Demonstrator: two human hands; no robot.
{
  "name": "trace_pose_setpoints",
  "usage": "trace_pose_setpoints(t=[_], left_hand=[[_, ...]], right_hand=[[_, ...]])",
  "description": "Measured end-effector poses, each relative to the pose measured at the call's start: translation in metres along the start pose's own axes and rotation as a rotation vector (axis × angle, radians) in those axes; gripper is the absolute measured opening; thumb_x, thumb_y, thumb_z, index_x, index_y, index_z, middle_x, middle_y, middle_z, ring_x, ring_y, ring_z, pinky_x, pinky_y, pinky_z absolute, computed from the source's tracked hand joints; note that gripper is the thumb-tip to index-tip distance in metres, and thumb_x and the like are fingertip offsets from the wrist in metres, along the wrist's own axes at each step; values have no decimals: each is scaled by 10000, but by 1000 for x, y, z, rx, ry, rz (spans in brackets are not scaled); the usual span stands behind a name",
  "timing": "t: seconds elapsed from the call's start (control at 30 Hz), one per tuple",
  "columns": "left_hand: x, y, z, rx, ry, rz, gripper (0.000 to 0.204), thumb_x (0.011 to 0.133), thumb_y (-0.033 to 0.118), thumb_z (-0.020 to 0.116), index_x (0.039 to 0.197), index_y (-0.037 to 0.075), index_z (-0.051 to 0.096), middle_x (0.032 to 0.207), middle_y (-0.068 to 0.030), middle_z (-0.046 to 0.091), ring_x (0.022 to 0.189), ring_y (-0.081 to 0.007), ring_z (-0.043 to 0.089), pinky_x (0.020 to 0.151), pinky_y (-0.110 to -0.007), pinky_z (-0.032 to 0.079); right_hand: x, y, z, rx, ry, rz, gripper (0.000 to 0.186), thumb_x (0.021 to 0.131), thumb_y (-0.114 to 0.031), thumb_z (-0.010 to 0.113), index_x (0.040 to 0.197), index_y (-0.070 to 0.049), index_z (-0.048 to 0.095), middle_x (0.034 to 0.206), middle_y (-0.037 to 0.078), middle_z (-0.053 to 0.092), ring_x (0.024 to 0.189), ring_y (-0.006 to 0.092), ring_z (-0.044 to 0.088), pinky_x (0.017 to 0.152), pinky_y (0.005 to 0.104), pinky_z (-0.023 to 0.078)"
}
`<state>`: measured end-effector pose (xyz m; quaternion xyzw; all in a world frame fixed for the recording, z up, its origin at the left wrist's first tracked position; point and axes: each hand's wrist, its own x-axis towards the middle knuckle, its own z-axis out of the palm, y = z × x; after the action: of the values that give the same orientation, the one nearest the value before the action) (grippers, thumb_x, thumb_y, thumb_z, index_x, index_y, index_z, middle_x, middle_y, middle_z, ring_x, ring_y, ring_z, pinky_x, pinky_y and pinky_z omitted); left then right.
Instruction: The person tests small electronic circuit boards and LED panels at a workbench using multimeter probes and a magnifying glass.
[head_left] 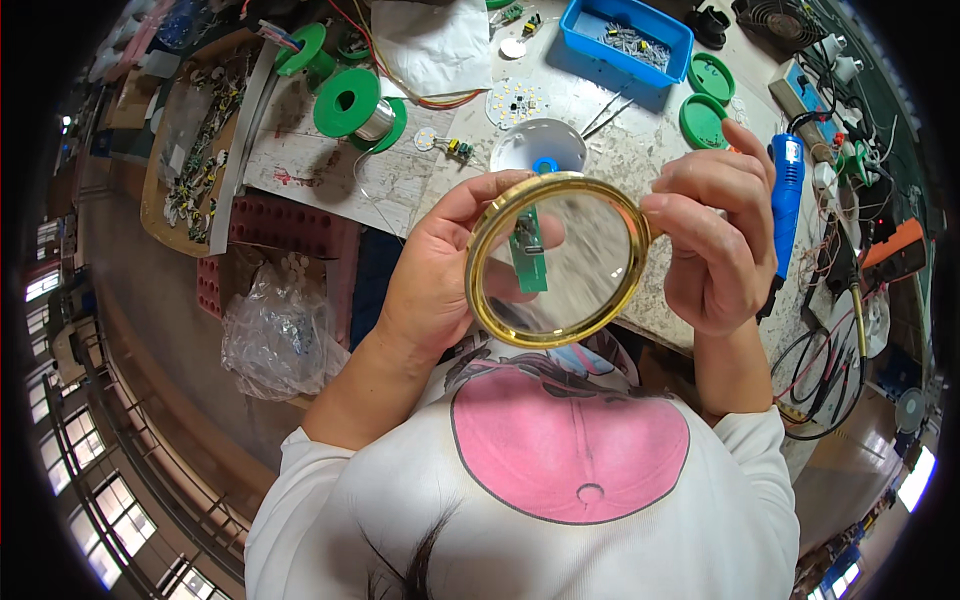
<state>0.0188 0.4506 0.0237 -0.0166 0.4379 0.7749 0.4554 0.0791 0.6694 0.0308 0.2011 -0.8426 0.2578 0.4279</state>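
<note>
Between the fingers of my left hand is a small green circuit board, seen through the lens of a round magnifying glass with a gold rim. The lens covers part of my left fingers. My right hand pinches the magnifying glass at its right side, where the handle meets the rim, and holds it above the board. Beyond the glass, at the bench edge, stands a white bowl-shaped cover with a blue piece at its middle. A pair of tweezers lies just behind it.
A green spool of solder wire stands at the left. Farther back are a blue tray of small parts and green round lids. A blue power tool and cables lie at the right. A clear plastic bag sits below left.
</note>
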Motion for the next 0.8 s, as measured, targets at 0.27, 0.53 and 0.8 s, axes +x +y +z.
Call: trace_pose_setpoints(t=[0.27,0.53,0.8], left_hand=[[11,-8,-7,33,-65,68,539,803,41,704,1296,50,486,1180,-75,603,1087,-150,588,844,-236,540],[11,-6,4,160,8,48,349,920,125,604,1241,26,510,1088,-123,666,979,-135,640,673,-200,544],[11,-10,0,242,-6,79,367,933,226,603,1223,24,509,1060,-107,673,908,-121,656,656,-204,536]], right_hand=[[4,-8,-19,-37,-102,46,177,818,-79,661,987,-113,625,888,63,601,769,233,615,908,480,441],[2,-10,-19,-57,-112,52,180,826,-74,647,1001,-109,629,908,69,611,780,228,619,900,464,449],[1,-10,-18,-44,-106,26,202,811,-66,645,1009,-104,629,914,72,611,778,226,620,896,451,452]])
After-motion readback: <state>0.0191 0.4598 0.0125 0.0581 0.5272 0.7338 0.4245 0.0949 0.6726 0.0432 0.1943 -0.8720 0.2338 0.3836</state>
